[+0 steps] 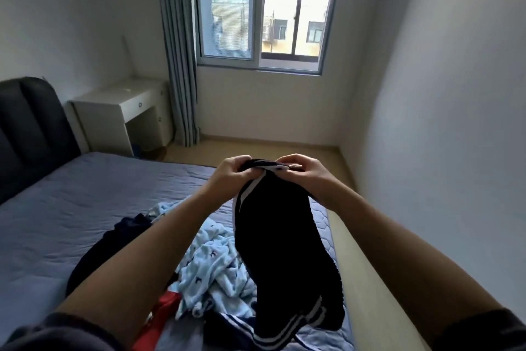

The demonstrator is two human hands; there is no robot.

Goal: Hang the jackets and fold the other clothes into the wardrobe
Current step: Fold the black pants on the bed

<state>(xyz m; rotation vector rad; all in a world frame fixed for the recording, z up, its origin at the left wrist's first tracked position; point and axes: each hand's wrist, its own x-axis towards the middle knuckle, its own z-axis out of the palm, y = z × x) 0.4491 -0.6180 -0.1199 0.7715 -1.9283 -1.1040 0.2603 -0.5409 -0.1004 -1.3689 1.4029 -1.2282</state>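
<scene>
both hands hold one item. the left hand (236, 170) and the right hand (303, 171) each pinch the bunched top edge of a black garment with white stripes (279, 237), fingers curled round the fabric, close together. the garment hangs above the near right part of the bed (71, 208); its striped lower end lies on the bed. a heap lies on the bed just beside it: a light blue patterned garment (210, 265), a dark garment (128, 228), a red item (168, 302). the wardrobe is not in view.

risk 1: with the grip points so close, the fabric may twist and fold unevenly.
risk 2: the trailing end may snag the heap and drag it toward the bed's edge.
</scene>
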